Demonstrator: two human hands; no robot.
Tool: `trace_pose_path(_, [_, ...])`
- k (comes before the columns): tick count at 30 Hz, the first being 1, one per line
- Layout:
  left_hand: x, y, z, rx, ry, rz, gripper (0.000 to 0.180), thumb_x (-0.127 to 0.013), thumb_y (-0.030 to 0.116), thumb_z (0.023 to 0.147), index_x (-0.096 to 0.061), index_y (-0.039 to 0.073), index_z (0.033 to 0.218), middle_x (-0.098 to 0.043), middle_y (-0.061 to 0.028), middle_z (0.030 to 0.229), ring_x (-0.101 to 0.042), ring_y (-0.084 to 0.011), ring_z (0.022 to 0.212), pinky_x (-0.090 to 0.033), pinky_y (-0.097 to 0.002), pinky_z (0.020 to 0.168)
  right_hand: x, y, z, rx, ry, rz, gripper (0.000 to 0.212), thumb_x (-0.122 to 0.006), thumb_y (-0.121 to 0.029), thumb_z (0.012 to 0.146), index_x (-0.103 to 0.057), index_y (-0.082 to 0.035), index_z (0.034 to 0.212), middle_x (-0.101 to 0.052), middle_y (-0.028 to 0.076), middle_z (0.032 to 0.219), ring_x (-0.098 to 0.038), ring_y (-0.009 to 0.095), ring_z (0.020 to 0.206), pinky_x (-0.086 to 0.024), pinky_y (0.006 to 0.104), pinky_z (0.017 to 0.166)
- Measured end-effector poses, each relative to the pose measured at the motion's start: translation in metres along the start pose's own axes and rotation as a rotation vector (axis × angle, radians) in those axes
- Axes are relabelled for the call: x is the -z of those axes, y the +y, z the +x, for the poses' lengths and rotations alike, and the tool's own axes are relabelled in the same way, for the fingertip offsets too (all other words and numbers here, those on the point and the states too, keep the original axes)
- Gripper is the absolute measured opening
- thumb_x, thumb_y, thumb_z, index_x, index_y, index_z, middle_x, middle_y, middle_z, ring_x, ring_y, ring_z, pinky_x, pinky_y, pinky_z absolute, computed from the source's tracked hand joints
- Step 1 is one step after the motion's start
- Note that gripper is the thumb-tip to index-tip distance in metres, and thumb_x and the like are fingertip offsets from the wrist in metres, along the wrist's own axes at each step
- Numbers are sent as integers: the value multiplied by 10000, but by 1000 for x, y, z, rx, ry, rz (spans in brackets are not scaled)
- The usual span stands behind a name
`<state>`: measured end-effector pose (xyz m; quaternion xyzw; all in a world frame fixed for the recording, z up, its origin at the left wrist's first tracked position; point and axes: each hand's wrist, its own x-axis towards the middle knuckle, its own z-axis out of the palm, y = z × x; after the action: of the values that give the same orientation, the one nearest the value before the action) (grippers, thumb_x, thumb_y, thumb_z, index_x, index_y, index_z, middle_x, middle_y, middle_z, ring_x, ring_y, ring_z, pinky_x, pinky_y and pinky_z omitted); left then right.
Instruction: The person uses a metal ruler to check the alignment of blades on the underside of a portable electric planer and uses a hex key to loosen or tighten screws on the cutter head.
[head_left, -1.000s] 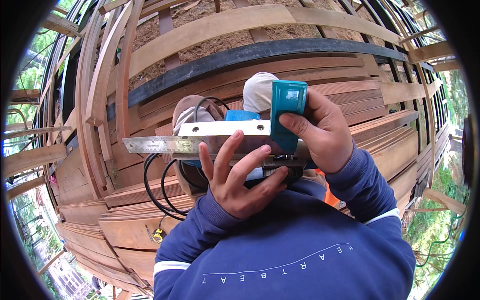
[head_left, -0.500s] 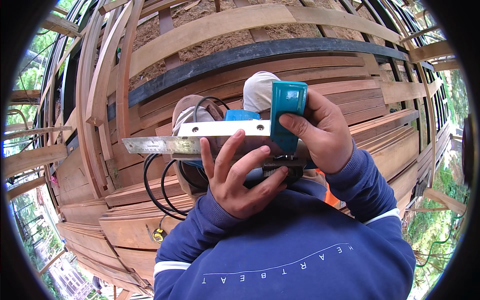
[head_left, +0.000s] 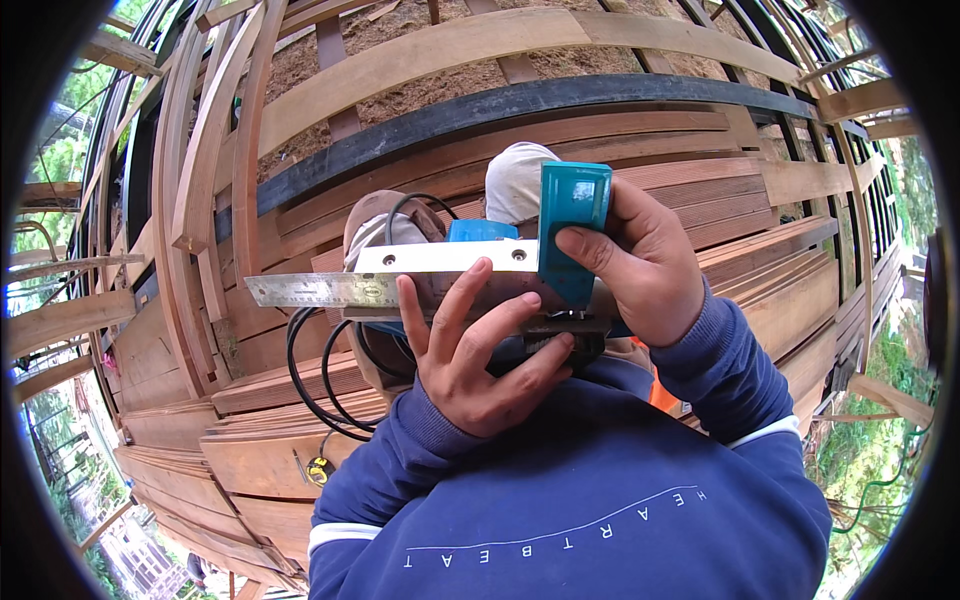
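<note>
My right hand (head_left: 645,262) pinches the teal handle of a try square (head_left: 576,205), thumb on the near face and fingers behind. The square's steel blade (head_left: 310,290) reaches left along an upturned power tool that looks like an electric planer (head_left: 450,256); its pale flat plate has two screw holes. Below the plate, my left hand (head_left: 480,375) has its fingers spread, with the tips resting on the tool and along the blade's line. Part of the blade is hidden behind those fingers. Blue housing of the tool shows beyond the plate, near my knees.
A black cord (head_left: 300,365) loops to the left of the tool. Stacked timber boards (head_left: 260,460) lie on both sides, with a yellow tape measure (head_left: 319,470) on the left stack. Long upright boards (head_left: 205,170) stand at far left, and a dark beam (head_left: 500,105) crosses ahead.
The square's handle has shifted very slightly left, and my left fingers a touch with it. Both hands otherwise keep their places.
</note>
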<state>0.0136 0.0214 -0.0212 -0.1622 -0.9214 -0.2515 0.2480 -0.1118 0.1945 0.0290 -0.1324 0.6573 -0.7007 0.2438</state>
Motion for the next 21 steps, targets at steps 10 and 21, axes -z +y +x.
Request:
trace_pose_path(10, [0, -1, 0, 2, -6, -15, 342, -833, 405, 796, -706, 328, 1104, -588, -41, 1332, -455, -430, 1410, -81, -729, 1219, 0, -2, 0, -14, -6, 40, 230, -641, -46, 1011, -609, 21, 1228, -701, 82, 1074, -667, 122, 946, -594, 287, 827])
trace_pose_path(21, [-2, 0, -2, 6, 15, 10, 337, -828, 430, 795, -689, 325, 1083, -566, -50, 1351, -445, -407, 1406, -93, -737, 1216, -1, -2, 1, 14, 12, 6, 250, -651, -53, 1007, -615, 18, 1244, -712, 89, 1086, -664, 123, 975, -573, 287, 868])
